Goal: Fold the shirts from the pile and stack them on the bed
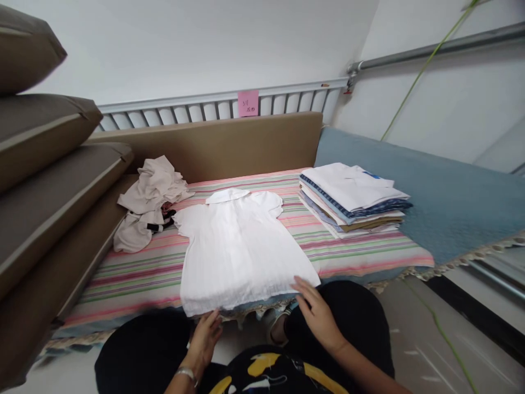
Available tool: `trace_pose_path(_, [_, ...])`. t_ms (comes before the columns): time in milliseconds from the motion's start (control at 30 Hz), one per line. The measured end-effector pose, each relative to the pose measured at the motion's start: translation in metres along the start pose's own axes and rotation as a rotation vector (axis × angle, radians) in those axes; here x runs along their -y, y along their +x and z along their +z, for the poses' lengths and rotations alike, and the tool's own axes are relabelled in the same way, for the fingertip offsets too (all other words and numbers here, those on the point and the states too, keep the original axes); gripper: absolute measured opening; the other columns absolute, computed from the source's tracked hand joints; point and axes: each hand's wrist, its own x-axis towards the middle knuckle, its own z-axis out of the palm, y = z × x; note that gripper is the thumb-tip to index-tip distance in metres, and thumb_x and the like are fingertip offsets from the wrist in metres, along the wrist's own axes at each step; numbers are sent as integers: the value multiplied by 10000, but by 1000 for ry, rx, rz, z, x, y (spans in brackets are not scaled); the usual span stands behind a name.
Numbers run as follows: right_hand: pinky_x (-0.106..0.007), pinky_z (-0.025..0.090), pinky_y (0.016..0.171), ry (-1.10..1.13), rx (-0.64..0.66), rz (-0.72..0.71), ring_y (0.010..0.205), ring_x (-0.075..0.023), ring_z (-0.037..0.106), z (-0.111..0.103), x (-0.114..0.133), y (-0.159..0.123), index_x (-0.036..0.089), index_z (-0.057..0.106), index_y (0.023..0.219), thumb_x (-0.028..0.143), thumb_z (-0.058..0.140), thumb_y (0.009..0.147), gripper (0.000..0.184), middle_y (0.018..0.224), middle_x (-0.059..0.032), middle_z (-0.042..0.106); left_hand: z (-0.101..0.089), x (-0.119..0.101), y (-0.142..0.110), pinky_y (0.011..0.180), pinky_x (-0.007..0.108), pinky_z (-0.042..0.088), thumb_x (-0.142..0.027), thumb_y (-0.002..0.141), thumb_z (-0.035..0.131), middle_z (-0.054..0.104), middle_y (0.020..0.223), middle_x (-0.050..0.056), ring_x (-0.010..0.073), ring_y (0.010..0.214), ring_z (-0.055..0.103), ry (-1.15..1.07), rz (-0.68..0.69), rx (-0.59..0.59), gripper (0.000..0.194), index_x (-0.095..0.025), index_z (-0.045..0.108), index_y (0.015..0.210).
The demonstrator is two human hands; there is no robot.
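Note:
A white short-sleeved shirt (240, 249) lies spread flat on the striped cloth (135, 273), collar toward the wall and hem toward me. My left hand (207, 336) is at the hem's near left corner, fingers curled against the edge of the cloth. My right hand (315, 312) rests at the hem's near right corner with fingers stretched flat and apart, touching the fabric. Whether the left fingers pinch the hem is unclear.
A stack of folded clothes (355, 200) sits to the right on the striped cloth. A crumpled beige pile of garments (150, 200) lies at the left. Brown cushions (45, 180) are stacked on the left. A blue blanket (443, 191) covers the right side.

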Motion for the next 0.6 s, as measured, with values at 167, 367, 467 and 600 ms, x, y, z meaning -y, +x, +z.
trace_pose_path(167, [-367,526,794,244,465,293,857,-223,669,39,14,-26,193,682,960,201,464,745,307,947,-81,712,34,0,-15,705,296,499,-248,653,741,679,865,40,169,758,646,-64,-16,139,303,-179,573,896])
trace_pose_path(367, [-309,511,685,302,542,202,626,-164,656,51,42,-5,166,630,1074,229,472,786,334,785,-33,696,57,-41,-52,605,259,499,-373,725,675,673,723,40,142,618,628,-48,-25,268,315,-139,584,915])
trace_pose_path(467, [-274,497,619,307,524,147,537,-131,617,47,59,6,192,555,1209,217,462,792,428,756,3,667,67,-64,-61,598,231,495,-410,759,631,684,817,56,116,638,624,-36,10,383,290,-141,592,861])
trace_pose_path(600, [-262,483,593,299,437,148,500,-118,585,40,70,16,197,527,1238,201,441,793,453,709,17,634,77,-71,-62,627,228,498,-378,722,680,661,1074,70,102,708,623,104,93,437,354,-176,581,996])
